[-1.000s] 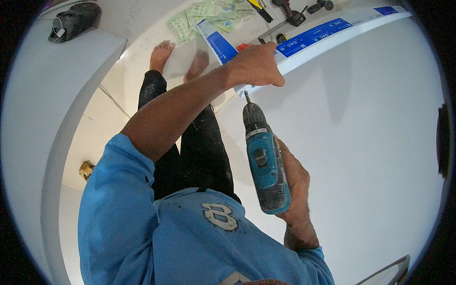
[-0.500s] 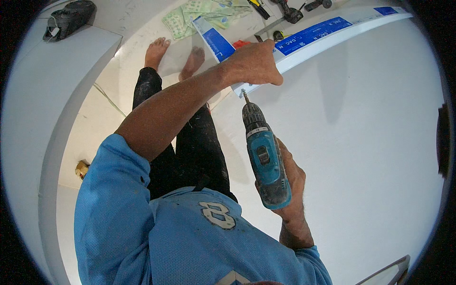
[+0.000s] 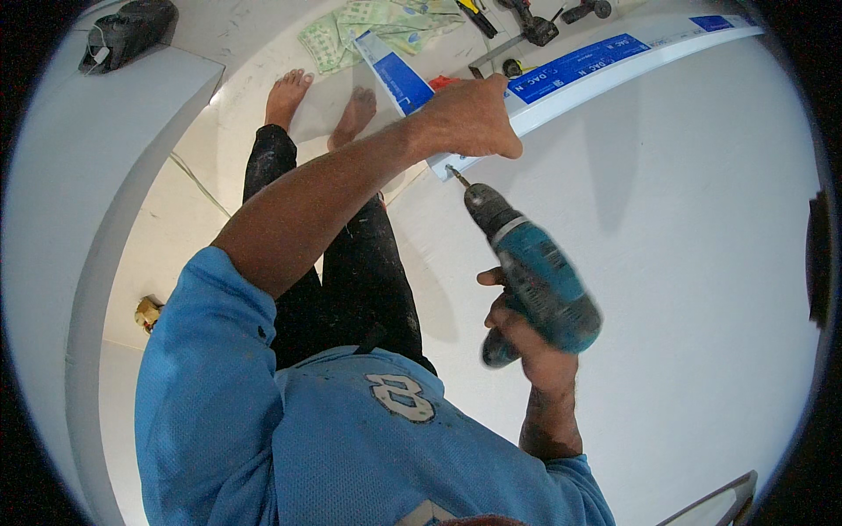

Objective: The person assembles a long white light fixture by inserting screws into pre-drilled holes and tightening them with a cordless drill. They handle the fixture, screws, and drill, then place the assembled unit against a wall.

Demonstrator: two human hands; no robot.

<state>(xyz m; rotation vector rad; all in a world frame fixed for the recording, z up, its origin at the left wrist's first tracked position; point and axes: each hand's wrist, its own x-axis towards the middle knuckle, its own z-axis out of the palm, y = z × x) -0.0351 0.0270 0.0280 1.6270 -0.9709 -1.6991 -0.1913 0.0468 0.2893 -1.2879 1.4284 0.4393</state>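
A teal-and-black cordless drill [image 3: 545, 285], slightly blurred, slants up and left, its bit [image 3: 459, 178] at the near corner of a white frame [image 3: 544, 111]; I cannot tell whether the tip touches. The right hand [image 3: 531, 344] grasps the drill by its handle. The left hand [image 3: 474, 114] is clenched over the frame where its two blue-filmed arms meet, one short, the other running far right. Beside the long arm spreads a smooth white surface [image 3: 693, 289], wall or panel, I cannot say which. Past the frame's far edge, on the pale floor [image 3: 180, 254], are a crumpled green-patterned cloth [image 3: 377, 31], a yellow-and-black tool [image 3: 478, 17] and a dark power tool [image 3: 532, 26]. The person's bare feet [image 3: 288, 98] stand near the cloth. At the far corner of a white ledge [image 3: 123, 123], on the left, sits a black bag-like object [image 3: 132, 37] with a white cord.
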